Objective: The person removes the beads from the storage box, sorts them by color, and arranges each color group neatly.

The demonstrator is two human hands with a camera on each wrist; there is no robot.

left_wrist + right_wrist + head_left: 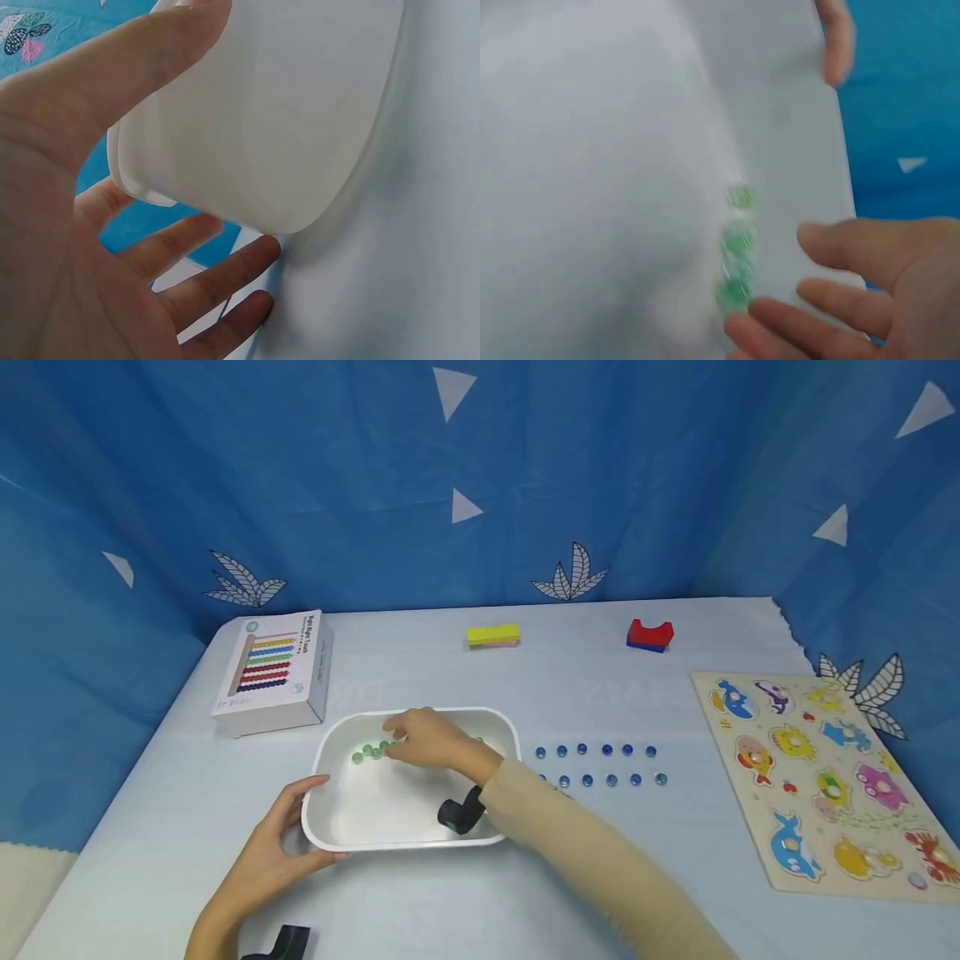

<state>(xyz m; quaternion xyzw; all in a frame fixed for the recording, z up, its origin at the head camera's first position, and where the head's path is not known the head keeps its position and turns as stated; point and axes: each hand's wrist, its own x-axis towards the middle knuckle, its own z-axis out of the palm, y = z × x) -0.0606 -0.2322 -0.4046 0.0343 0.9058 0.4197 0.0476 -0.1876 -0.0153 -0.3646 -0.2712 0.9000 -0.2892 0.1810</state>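
A white rectangular tray [375,810] lies on the table, its left end held by my left hand [266,852]. The thumb rests at the near rim and the forefinger at the left rim; the left wrist view has the other fingers [225,281] spread around the tray's end. Inside, along the far wall, several green glass marbles [367,749] form a row. My right hand [427,739] reaches over them, fingers loosely bent and apart. In the right wrist view its fingertips are right at the nearest green marble [735,292], with nothing visible between thumb and fingers.
Right of the tray are two rows of blue marbles [607,750], partly behind my right sleeve [600,868]. A boxed abacus [273,672] stands back left. Yellow [492,633] and red [651,632] blocks sit farther back. An animal puzzle board [813,777] lies far right.
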